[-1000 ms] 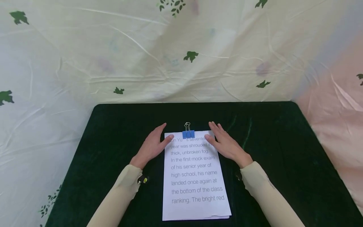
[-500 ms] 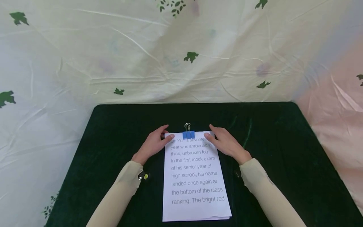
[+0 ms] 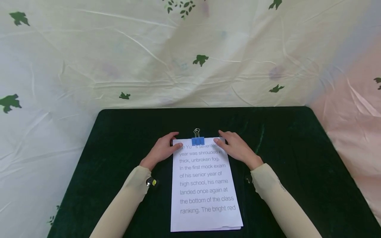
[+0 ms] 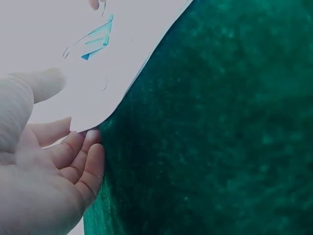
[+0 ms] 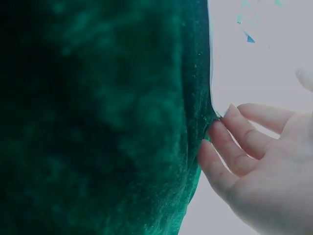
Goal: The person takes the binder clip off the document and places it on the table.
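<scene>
A stack of printed white paper (image 3: pixel 203 185) lies on the dark green table, its top edge held by a blue binder clip (image 3: pixel 197 141) with its wire handles standing up. At the upper left corner, my left hand (image 3: pixel 162 148) holds the stack, thumb over the top sheet and curled fingers (image 4: pixel 93 166) at the corner's edge. My right hand (image 3: pixel 238 150) holds the upper right corner likewise, with its thumb on the print and its fingers (image 5: pixel 220 161) bent against the edge. The clip (image 4: pixel 98 41) sits between the two hands, touched by neither.
The green velvet-like cloth (image 3: pixel 297 158) covers the table on both sides of the paper. Behind it hangs a pale curtain (image 3: pixel 143 59) with green leaf prints, close to the table's far edge. A small dark wrist device (image 3: pixel 150 181) sits at the left cuff.
Both hands have gone from straight, spread fingers to fingers curled in around the paper's upper corners. The paper and the clip have not visibly moved.
</scene>
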`<state>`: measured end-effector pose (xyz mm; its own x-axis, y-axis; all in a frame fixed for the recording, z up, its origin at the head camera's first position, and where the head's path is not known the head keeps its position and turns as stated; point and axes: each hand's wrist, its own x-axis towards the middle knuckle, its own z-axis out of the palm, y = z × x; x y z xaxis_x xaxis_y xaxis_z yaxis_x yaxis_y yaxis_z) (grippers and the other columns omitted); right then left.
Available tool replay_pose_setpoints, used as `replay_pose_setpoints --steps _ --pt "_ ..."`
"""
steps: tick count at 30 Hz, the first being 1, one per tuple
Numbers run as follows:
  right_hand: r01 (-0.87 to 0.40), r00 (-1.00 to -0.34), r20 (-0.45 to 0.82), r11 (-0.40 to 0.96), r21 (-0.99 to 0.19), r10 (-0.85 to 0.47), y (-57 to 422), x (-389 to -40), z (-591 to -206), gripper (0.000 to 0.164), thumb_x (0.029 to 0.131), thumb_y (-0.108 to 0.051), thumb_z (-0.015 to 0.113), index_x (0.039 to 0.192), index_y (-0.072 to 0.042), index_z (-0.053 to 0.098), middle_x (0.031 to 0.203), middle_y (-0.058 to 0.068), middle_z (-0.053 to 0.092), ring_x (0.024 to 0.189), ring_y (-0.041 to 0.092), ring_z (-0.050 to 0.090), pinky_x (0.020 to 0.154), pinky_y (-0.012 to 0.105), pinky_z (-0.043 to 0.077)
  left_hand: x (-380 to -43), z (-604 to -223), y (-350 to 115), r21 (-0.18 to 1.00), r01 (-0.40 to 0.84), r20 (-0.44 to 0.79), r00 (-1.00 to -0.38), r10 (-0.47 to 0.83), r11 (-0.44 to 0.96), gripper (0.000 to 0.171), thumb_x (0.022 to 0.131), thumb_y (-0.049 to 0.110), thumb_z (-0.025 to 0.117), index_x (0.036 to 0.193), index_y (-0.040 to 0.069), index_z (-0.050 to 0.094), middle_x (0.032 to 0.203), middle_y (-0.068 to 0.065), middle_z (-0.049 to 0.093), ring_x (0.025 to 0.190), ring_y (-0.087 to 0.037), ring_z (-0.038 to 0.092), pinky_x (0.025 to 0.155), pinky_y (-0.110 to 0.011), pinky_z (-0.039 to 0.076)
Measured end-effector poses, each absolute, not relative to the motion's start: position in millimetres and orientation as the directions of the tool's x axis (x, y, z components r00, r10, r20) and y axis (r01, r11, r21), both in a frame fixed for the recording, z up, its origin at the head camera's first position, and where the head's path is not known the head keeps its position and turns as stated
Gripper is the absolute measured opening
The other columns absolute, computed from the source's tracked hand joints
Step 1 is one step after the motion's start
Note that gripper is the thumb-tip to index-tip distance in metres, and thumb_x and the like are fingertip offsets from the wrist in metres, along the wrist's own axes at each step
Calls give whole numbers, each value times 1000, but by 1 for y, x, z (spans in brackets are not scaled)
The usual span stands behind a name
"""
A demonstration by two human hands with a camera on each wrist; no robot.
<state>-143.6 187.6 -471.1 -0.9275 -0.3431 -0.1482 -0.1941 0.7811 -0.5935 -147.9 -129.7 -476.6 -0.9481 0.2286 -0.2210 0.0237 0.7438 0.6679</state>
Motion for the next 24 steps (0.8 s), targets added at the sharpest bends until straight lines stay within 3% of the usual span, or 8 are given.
replay_pose_setpoints --steps 7,12,18,24 --pt "-172 -935 -150 782 -599 -321 187 -150 -475 70 105 -49 55 155 -1 44 141 21 55 115 33 55 97 50 48 -151 -475 -127 679 11 -226 -948 224 734 49 102 24 69 147 11 55 119 -11 64 98 -24 57 84 -36 49" --pt "-148 -941 -149 764 -628 -304 185 -152 -474 66 105 -43 59 154 -1 46 129 18 58 102 28 58 85 42 48 -153 -475 -127 678 11 -216 -953 214 735 38 102 19 69 138 10 64 110 -8 66 93 -21 58 80 -34 48" --pt "-144 -942 -139 742 -654 -305 186 -151 -475 57 104 -32 64 150 -1 51 125 17 60 98 27 59 82 40 49 -154 -477 -127 675 17 -202 -957 207 738 24 102 17 68 124 9 71 108 -7 68 91 -21 60 80 -35 49" --pt "-126 -948 -137 731 -671 -288 188 -151 -479 38 104 -19 63 139 -3 61 126 17 65 100 27 61 87 42 50 -154 -479 -127 678 18 -188 -962 196 735 19 102 16 67 120 9 72 104 -7 69 87 -20 60 77 -34 48"
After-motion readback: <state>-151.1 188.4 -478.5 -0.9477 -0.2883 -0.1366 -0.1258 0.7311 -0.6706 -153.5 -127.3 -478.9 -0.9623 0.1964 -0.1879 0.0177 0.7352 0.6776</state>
